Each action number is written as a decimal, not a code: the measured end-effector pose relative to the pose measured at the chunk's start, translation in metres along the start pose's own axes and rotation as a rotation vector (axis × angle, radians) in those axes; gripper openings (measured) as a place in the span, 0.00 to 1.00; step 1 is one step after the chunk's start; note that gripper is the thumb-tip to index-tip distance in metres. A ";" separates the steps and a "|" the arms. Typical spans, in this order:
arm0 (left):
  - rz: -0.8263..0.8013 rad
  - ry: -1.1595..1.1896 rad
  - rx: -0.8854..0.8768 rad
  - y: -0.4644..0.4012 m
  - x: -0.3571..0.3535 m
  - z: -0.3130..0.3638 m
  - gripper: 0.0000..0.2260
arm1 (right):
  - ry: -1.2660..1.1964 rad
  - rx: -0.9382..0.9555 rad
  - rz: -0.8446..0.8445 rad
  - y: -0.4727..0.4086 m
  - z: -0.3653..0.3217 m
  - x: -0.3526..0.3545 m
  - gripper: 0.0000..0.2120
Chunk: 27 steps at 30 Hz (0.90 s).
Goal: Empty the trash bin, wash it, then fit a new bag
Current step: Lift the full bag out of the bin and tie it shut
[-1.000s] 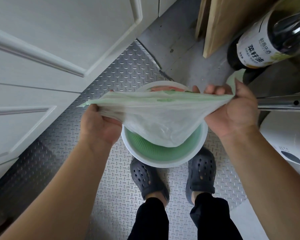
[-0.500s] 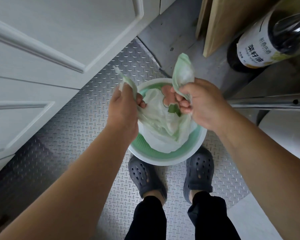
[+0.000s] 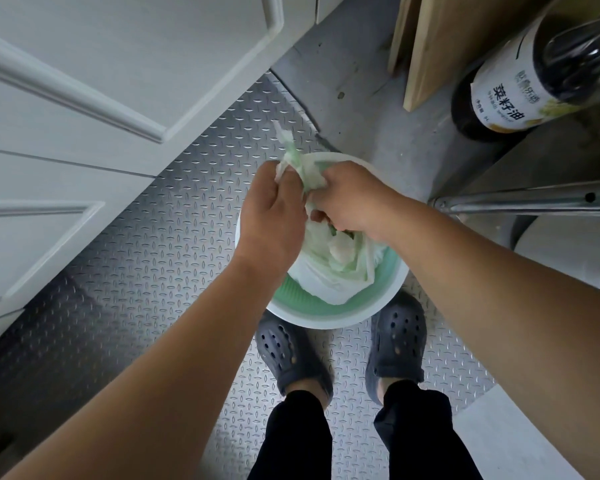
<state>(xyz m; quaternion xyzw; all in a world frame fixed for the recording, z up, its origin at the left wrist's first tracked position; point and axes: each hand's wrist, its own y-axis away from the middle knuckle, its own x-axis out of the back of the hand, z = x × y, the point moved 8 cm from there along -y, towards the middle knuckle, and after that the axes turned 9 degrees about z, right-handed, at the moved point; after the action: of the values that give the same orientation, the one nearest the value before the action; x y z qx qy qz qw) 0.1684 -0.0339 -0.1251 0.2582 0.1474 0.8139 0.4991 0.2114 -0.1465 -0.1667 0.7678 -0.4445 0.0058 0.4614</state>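
1. Bag point(image 3: 329, 271) ends are pinched tight: the left hand point(image 3: 270, 216) curls its fingers round one gathered tail of the thin green-white film, and the right hand point(image 3: 350, 199) grips the other, the two hands touching above the trash bin point(image 3: 329, 318).
2. The step in hand looks like tying the full bag shut; crossing the tails close to the knuckles should keep the knot low and the mouth sealed.
3. The film is flimsy, so a steady pull probably serves better than a jerk, which could tear it.
4. The bag's body sits inside the green-lined bin, which stands on the metal tread floor point(image 3: 146, 258) just ahead of the person's dark clogs point(image 3: 291, 358).
5. Lifting straight up once knotted should avoid snagging the rim.
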 end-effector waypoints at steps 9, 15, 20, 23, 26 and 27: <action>0.033 0.130 0.097 -0.012 -0.016 0.018 0.12 | 0.492 0.356 -0.077 0.008 -0.027 -0.016 0.19; 0.031 0.352 0.254 -0.024 -0.011 0.016 0.07 | -0.388 -0.054 -0.233 0.019 0.000 -0.012 0.08; -0.048 0.403 0.302 -0.021 -0.022 0.020 0.06 | -0.232 0.172 -0.403 0.032 -0.006 -0.019 0.18; -0.150 0.350 0.273 -0.019 -0.032 0.027 0.10 | -0.077 0.226 -0.472 0.038 -0.005 -0.028 0.36; -0.228 0.187 0.210 -0.015 -0.043 0.031 0.11 | -0.092 0.190 -0.618 0.046 -0.006 -0.040 0.39; -0.239 0.148 0.193 -0.013 -0.046 0.032 0.11 | -0.076 0.190 -0.598 0.043 -0.005 -0.041 0.34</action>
<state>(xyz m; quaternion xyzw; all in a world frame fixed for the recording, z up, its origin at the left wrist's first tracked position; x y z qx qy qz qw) 0.2133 -0.0697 -0.1184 0.2247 0.2909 0.7476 0.5531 0.1585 -0.1230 -0.1507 0.9038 -0.2134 -0.1174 0.3518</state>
